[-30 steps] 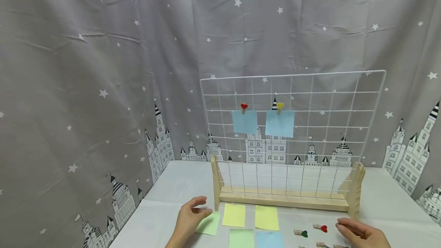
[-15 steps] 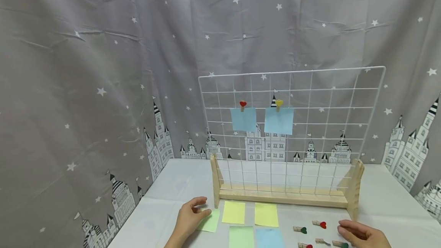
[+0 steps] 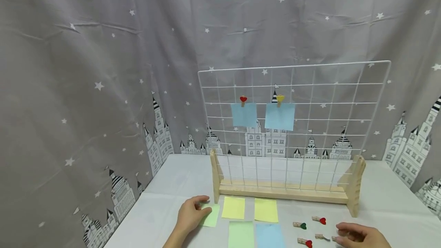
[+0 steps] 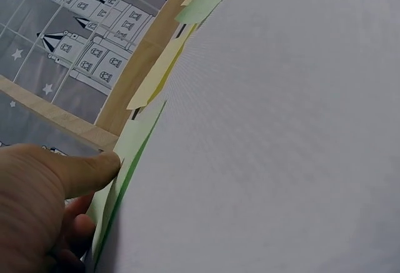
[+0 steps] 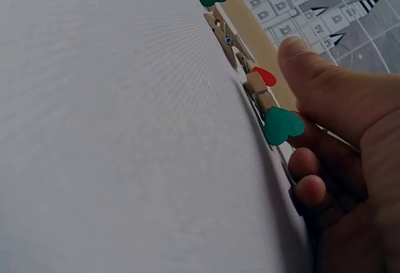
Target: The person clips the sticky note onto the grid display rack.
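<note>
My left hand (image 3: 190, 214) is over a light green sticky note (image 3: 212, 216) at the left of the table, thumb and index finger apart. In the left wrist view the thumb (image 4: 100, 172) overlaps the face of that note (image 4: 134, 137). On the right, my right hand (image 3: 363, 236) reaches in over a small wooden clothespin and hides most of it in the head view. The right wrist view shows its green heart (image 5: 282, 125) right at the fingers, with the thumb (image 5: 300, 57) raised away from it.
A white wire grid (image 3: 330, 119) on a wooden base (image 3: 282, 193) holds two clipped blue notes (image 3: 280, 117). Two yellow notes (image 3: 233, 208), another green note (image 3: 241, 234) and a blue note (image 3: 270, 235) lie before it. Several heart clothespins (image 3: 319, 220) lie on the right.
The right hand has shifted slightly, its thumb now covering most of the green-heart clothespin. The left hand stays over the green note. The head view has tilted down a little.
</note>
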Motion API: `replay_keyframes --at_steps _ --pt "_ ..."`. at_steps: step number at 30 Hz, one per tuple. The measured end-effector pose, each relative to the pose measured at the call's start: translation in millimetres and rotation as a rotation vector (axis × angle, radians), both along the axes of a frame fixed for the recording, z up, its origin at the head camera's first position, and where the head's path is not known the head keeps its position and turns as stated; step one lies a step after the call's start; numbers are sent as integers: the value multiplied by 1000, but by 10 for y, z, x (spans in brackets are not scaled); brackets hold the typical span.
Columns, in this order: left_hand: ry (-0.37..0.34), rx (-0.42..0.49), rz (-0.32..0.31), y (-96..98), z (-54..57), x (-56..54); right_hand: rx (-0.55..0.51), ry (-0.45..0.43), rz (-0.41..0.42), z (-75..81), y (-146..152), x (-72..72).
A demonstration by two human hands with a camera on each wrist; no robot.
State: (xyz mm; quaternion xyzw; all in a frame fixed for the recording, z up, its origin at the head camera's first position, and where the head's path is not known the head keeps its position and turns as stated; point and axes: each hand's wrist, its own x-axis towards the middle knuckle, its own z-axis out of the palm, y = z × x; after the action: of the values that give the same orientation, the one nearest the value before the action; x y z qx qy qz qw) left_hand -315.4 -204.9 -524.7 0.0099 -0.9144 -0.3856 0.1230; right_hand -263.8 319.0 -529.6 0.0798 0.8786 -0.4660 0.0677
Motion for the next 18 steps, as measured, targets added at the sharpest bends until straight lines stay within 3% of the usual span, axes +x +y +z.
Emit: replay_keyframes --at_steps 9,18 --pt "29 -38 21 -54 -18 -3 -90 37 233 -12 119 -12" --pt "44 -3 62 -73 37 7 49 53 211 -18 100 -40"
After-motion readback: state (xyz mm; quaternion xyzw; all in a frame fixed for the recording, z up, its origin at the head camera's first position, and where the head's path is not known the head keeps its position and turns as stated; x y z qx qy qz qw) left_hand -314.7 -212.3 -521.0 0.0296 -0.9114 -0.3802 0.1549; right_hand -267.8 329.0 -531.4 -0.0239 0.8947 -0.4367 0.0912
